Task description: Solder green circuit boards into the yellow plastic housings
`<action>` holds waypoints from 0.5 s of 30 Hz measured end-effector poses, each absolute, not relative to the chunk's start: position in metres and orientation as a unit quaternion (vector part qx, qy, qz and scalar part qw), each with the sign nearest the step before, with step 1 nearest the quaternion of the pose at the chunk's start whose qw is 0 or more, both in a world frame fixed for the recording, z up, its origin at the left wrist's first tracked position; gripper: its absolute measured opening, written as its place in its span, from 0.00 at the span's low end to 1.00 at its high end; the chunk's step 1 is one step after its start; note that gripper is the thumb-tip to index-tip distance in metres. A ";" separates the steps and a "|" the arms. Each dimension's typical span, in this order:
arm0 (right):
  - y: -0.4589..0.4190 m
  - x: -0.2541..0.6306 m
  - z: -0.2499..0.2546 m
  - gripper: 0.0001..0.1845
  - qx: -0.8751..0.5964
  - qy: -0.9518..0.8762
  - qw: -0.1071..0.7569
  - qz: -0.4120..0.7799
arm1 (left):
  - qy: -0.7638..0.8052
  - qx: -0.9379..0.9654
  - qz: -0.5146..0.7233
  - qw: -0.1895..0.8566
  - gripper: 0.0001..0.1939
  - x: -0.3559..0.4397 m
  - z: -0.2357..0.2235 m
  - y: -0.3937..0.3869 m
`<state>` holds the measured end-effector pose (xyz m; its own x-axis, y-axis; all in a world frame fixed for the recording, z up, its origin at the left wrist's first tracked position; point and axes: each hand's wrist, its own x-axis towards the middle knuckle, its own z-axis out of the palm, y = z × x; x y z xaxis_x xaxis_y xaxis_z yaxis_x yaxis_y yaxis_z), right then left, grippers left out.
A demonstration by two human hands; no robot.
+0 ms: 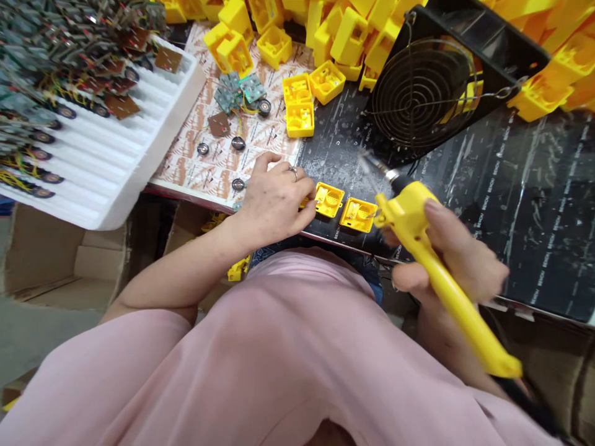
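Observation:
My right hand (458, 263) is closed round the handle of a yellow soldering gun (437, 266). Its metal tip points up and left over the black table and is blurred. My left hand (281, 195), with a ring on one finger, lies at the table's front edge, fingers curled down round a yellow plastic casing (304, 203), mostly hidden under them. Just right of those fingers sits an open yellow casing (329, 200) with a round grille inside. Another open casing (359, 215) lies beside it, left of the gun.
A black fan (418, 93) with a wire guard stands behind the gun. Yellow casings (348, 37) are heaped at the back. Green circuit boards (239, 93) and small round speakers (238, 144) lie left. A white foam tray (139, 142) bears many wired boards. Cardboard boxes (69, 260) stand below.

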<state>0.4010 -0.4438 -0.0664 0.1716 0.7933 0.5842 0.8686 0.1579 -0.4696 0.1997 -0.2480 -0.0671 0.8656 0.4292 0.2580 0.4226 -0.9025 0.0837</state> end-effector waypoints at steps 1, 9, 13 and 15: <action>-0.437 0.397 -0.066 0.27 -0.628 -0.665 0.400 -0.056 | 0.224 0.965 0.133 0.009 0.14 0.201 -0.066 -0.249; -0.374 0.374 -0.085 0.14 -0.616 -0.720 0.317 -0.045 | 0.199 0.967 0.154 0.039 0.14 0.196 -0.073 -0.250; -0.363 0.368 -0.096 0.15 -0.624 -0.728 0.283 -0.025 | 0.169 0.962 0.207 0.049 0.13 0.188 -0.083 -0.251; -0.361 0.368 -0.096 0.15 -0.622 -0.729 0.285 -0.022 | 0.175 0.954 0.237 0.052 0.11 0.186 -0.087 -0.251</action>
<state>0.3678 -0.3611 -0.0957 -0.0652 0.8941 0.4431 0.9197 0.2261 -0.3210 0.1862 -0.2508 -0.0866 0.8260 0.3587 0.4348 0.3090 -0.9333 0.1829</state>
